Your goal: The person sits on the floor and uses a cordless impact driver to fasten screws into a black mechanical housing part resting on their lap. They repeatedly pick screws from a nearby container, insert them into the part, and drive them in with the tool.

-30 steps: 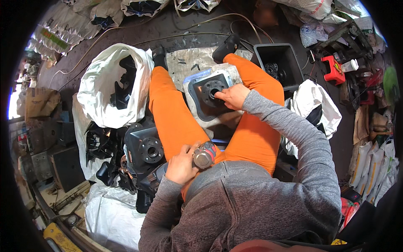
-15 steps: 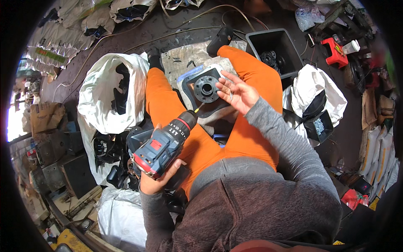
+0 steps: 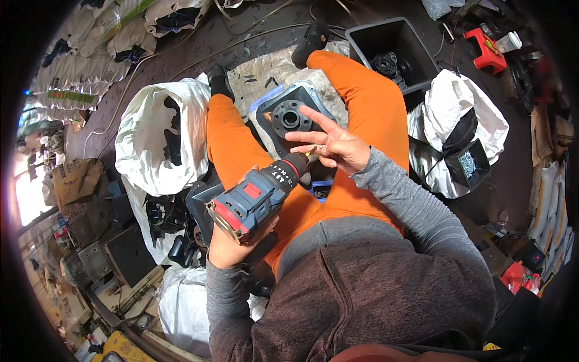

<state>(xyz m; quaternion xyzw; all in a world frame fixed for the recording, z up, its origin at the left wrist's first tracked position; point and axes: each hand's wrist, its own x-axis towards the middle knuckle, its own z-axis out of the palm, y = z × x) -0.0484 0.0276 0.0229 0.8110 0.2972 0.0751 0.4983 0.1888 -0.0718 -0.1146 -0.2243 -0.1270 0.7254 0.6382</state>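
My left hand (image 3: 232, 246) grips a cordless drill (image 3: 256, 196), its chuck pointing up and to the right. At the bit's tip is my right hand (image 3: 341, 148), index and middle fingers stretched out. Its thumb and lower fingers close around what looks like a small screw, partly hidden, against the bit. Beyond the hands, between my legs, a black round flange (image 3: 283, 114) with a central hole and a ring of smaller holes rests on a dark square-edged part (image 3: 263, 116). Fingers of the right hand overlap the view of the flange's near right side.
A white sack (image 3: 136, 136) with black parts stands on the left. At the far right is a black bin (image 3: 416, 51) holding round parts. Nearer, silver screws (image 3: 467, 163) fill a small dark container beside another white sack (image 3: 446, 108). A red tool holder (image 3: 487, 53) lies beyond.
My right hand has come down toward the drill, its thumb and lower fingers now at the bit. The drill has moved right, away from the flange. The whole view has shifted slightly.
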